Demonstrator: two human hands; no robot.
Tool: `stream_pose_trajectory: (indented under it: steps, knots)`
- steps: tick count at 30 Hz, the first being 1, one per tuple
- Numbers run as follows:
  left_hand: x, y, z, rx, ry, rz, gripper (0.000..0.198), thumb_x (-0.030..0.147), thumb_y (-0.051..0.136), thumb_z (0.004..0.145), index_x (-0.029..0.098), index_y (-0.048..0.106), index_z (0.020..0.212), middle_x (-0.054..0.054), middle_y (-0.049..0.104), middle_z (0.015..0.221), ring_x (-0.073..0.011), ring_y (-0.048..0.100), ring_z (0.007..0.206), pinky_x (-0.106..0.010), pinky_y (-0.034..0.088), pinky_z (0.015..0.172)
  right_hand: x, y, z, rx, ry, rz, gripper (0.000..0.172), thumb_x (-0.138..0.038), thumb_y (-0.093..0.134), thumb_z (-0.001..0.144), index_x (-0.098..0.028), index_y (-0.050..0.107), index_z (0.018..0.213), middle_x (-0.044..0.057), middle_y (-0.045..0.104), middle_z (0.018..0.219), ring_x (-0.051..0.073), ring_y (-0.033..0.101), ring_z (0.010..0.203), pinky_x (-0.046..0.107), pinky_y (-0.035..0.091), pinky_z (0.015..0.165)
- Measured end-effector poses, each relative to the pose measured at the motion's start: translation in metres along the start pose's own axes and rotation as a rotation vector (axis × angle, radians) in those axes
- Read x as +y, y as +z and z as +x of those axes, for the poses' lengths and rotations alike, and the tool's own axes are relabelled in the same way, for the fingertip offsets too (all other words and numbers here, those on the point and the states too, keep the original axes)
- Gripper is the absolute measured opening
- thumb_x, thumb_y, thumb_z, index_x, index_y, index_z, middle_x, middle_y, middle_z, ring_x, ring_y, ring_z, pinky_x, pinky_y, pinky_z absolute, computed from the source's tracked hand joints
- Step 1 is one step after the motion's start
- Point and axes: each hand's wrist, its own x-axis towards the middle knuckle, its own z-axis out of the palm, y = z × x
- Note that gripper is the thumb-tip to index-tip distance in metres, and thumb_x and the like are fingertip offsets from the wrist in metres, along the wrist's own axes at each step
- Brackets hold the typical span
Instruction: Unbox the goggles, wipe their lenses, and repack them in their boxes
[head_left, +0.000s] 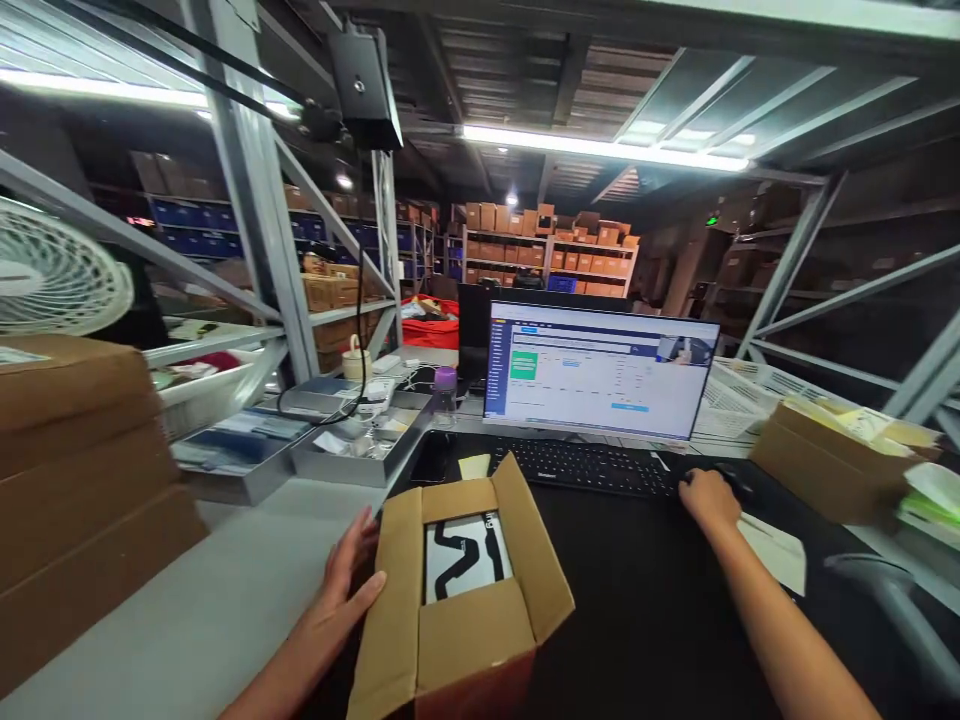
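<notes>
An open cardboard box (465, 620) stands on the black desk mat in front of me, flaps up, with a white and black packet (465, 560) inside. My left hand (349, 580) rests flat against the box's left flap, fingers stretched out. My right hand (709, 497) is cupped over a black mouse (739, 484) to the right of the black keyboard (585, 467). A lit monitor (600, 370) stands behind the keyboard.
Stacked brown cartons (75, 480) fill the left edge. Grey trays (352, 440) with small items, a purple-capped bottle (445, 395) and a fan (52, 270) sit at the back left. An open carton with papers (825, 460) stands at the right. Metal shelving surrounds the desk.
</notes>
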Motion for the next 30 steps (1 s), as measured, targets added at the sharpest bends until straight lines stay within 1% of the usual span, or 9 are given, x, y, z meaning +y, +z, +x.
stream_pose_trajectory:
  steps: [3,5,9,13,18,21,24,27,30]
  knots:
    - [0.026,-0.034,0.015,-0.062,0.271,0.234,0.048,0.031,0.043,0.095,0.037,0.053,0.142,-0.004,0.025,0.165,-0.0345,0.024,0.151,-0.057,0.031,0.118,-0.037,-0.010,-0.008,-0.034,-0.091,0.042,0.020,-0.031,0.059,0.095,-0.018,0.070,0.106,0.010,0.071,0.105,0.022,0.068,0.090,0.038,0.056,0.084]
    - [0.056,-0.049,0.030,-0.253,0.334,0.360,0.040,0.027,0.049,0.091,0.042,0.068,0.124,0.001,0.027,0.164,-0.0365,0.022,0.151,-0.061,0.027,0.118,-0.075,-0.018,-0.030,-0.083,-0.218,0.089,0.020,-0.031,0.058,0.093,-0.020,0.071,0.104,0.008,0.074,0.101,0.022,0.068,0.087,0.036,0.055,0.083]
    - [0.100,-0.048,0.058,-0.396,0.207,0.550,0.040,0.045,0.053,0.093,0.028,0.070,0.125,-0.016,0.040,0.157,-0.0426,0.028,0.148,-0.065,0.027,0.116,-0.162,-0.024,-0.102,-0.268,-0.780,0.206,0.024,-0.026,0.053,0.097,-0.022,0.068,0.115,0.010,0.072,0.111,0.024,0.065,0.101,0.039,0.052,0.091]
    - [0.098,-0.035,0.072,-0.357,0.202,0.525,0.055,0.050,0.056,0.091,0.029,0.054,0.142,-0.019,0.043,0.152,-0.0405,0.045,0.137,-0.060,0.037,0.110,-0.208,-0.016,-0.145,-0.698,-0.961,0.021,0.030,-0.030,0.059,0.095,-0.019,0.064,0.124,0.011,0.071,0.118,0.025,0.063,0.107,0.041,0.046,0.098]
    - [0.069,-0.027,0.084,-0.211,0.155,0.102,0.050,0.053,0.043,0.097,0.031,0.052,0.142,-0.010,0.062,0.123,-0.0296,0.059,0.113,-0.053,0.043,0.105,-0.203,-0.005,-0.144,-0.794,-0.782,0.180,0.033,-0.036,0.048,0.102,-0.020,0.068,0.122,0.009,0.071,0.106,0.024,0.061,0.103,0.039,0.045,0.095]
    - [0.056,-0.015,0.096,-0.162,0.126,-0.091,0.053,0.057,0.038,0.098,0.028,0.053,0.139,-0.007,0.057,0.139,-0.0272,0.051,0.128,-0.046,0.035,0.114,-0.197,-0.002,-0.140,-0.831,-0.642,0.517,0.053,-0.050,0.036,0.105,-0.022,0.077,0.088,0.002,0.068,0.077,0.017,0.062,0.084,0.038,0.042,0.100]
    - [0.048,0.001,0.108,-0.127,0.034,-0.221,0.061,0.060,0.024,0.099,0.024,0.058,0.134,-0.006,0.059,0.141,-0.0255,0.055,0.128,-0.039,0.041,0.111,-0.188,0.001,-0.141,-0.983,-0.613,0.545,0.056,-0.067,0.060,0.087,-0.021,0.070,0.056,-0.005,0.057,0.053,0.012,0.060,0.065,0.046,0.024,0.116]
    - [0.044,0.013,0.118,-0.097,-0.084,-0.333,0.072,0.065,0.018,0.097,0.020,0.069,0.122,-0.007,0.072,0.121,-0.0282,0.066,0.111,-0.040,0.050,0.099,-0.168,0.012,-0.147,-0.936,-0.646,0.442,0.057,-0.066,0.085,0.058,-0.027,0.079,0.098,0.004,0.075,0.096,0.028,0.066,0.104,0.054,0.019,0.119]
    - [0.039,0.022,0.121,-0.042,-0.149,-0.406,0.075,0.072,0.028,0.091,0.018,0.076,0.108,-0.010,0.075,0.109,-0.0320,0.066,0.110,-0.044,0.046,0.104,-0.139,0.035,-0.159,-0.864,-0.706,0.333,0.129,-0.064,0.091,0.046,-0.024,0.036,0.156,0.019,0.024,0.164,0.046,0.018,0.150,0.061,0.017,0.120]
